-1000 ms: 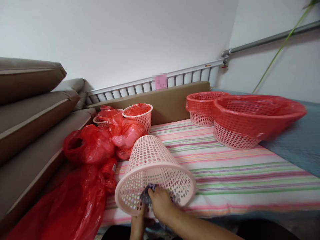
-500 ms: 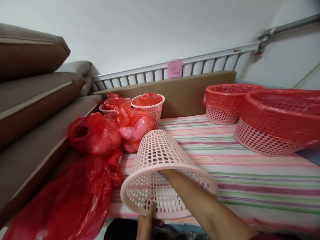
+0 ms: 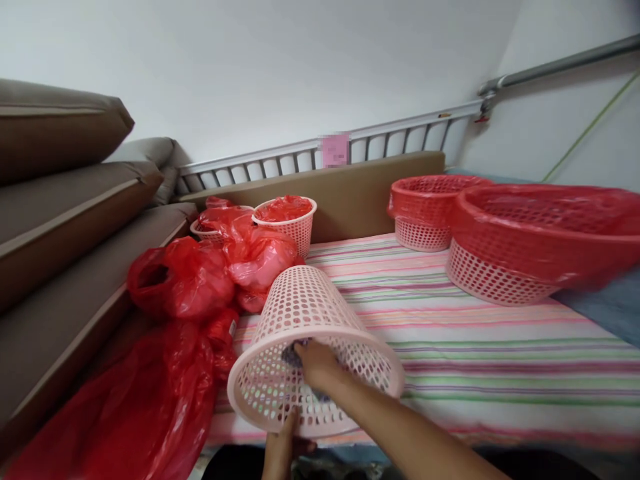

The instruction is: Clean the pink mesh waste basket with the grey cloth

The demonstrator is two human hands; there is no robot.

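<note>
A pale pink perforated plastic basket (image 3: 310,303) lies tipped on its side, its wide mouth facing me. My left hand (image 3: 289,433) grips the lower rim, thumb inside and fingers beneath. Inside the basket, my right hand (image 3: 317,363) is closed on a dark greyish cloth (image 3: 293,355), which is bunched near the inner wall. Part of the cloth also hangs below the hand. The ends of the right fingers are partly hidden by the cloth.
Red plastic bags (image 3: 190,277) are heaped at left beside stacked brown cushions (image 3: 75,253). Behind them stands a pink basket (image 3: 300,233) holding red plastic. Two baskets with red liners (image 3: 425,230) (image 3: 500,273) stand at right on the striped sheet (image 3: 450,347). A radiator (image 3: 230,170) runs along the wall.
My right hand has drawn back from deep inside the basket toward its mouth, bringing the cloth into sight. The left hand keeps its grip on the rim. The view has shifted slightly.
</note>
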